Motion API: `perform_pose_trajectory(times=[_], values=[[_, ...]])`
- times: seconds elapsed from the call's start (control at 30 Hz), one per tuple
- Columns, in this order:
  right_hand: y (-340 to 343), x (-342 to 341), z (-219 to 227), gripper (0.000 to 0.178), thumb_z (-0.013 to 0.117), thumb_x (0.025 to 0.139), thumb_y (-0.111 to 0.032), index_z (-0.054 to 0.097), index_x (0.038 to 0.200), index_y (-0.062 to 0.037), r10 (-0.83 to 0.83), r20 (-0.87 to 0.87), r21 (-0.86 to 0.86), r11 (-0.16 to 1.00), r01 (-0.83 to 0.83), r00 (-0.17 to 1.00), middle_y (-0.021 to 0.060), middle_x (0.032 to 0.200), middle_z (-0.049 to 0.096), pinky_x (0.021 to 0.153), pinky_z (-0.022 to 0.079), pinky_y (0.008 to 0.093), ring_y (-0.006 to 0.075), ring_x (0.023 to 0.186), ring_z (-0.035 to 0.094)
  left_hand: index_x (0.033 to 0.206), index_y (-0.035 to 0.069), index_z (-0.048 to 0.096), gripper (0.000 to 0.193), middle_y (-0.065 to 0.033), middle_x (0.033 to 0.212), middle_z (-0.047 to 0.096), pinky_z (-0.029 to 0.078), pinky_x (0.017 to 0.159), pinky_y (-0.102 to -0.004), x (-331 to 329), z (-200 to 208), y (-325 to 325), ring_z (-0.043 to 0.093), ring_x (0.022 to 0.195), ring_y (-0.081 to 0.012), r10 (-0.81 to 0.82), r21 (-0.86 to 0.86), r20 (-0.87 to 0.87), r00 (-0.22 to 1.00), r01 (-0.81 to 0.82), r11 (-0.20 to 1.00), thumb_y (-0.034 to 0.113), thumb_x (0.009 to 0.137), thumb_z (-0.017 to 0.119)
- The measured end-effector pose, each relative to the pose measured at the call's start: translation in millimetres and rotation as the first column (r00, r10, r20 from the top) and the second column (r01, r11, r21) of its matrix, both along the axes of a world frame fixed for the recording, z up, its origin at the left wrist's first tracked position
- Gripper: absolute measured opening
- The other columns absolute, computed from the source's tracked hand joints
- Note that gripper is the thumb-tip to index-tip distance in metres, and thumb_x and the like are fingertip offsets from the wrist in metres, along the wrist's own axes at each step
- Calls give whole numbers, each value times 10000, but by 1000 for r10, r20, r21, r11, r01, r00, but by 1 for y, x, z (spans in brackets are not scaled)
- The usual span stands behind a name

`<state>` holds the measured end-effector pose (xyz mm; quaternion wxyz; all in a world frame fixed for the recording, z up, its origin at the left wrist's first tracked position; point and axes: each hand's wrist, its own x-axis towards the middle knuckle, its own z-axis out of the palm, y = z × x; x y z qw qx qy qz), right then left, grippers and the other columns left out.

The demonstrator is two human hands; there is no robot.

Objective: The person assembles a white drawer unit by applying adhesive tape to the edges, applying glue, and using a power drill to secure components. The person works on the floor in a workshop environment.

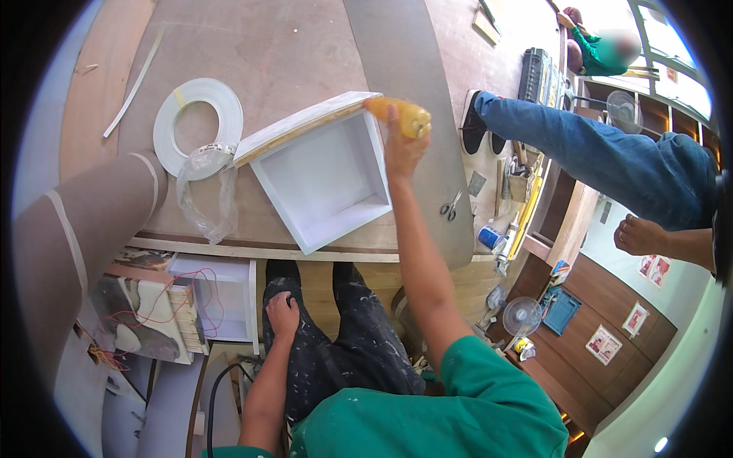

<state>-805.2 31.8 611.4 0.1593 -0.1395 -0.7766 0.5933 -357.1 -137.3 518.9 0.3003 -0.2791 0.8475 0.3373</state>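
From my feed, a smooth white box (317, 183) with a raw wooden edge sat on the brown table (298, 49), between a flat white coil (167, 126) and scissors (451, 208). The right hand (405, 149), arm outstretched, gripped a rounded yellow object (405, 116) at its far-right corner; the left hand (282, 311) rested loosely open on paint-flecked trousers (347, 328).

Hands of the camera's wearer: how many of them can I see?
2: the right hand holds a yellow object at a corner of the white box; the left hand rests on the wearer's dark trousers.
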Motion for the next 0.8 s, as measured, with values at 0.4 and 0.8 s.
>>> perform_pose_trajectory(times=[0.4, 0.8], values=[[18, -23, 2, 315, 771, 878, -199, 658, 1007, 66, -52, -97, 64, 996, 58, 994, 102, 909, 692, 738, 527, 327, 171, 819, 656, 1038, 66, 675, 220, -119, 1092, 677, 414, 983, -436, -10, 1, 0, 586, 1116, -306, -60, -55, -30, 998, 59, 997, 119, 825, 678], [26, -23, 3, 275, 775, 873, -203, 679, 974, 35, -66, -18, 36, 997, 66, 998, 114, 924, 690, 755, 524, 336, 188, 841, 661, 1022, 62, 677, 208, -116, 1079, 678, 417, 972, -439, -9, 0, 0, 586, 1100, -310, -64, -64, -40, 997, 62, 996, 120, 823, 671]])
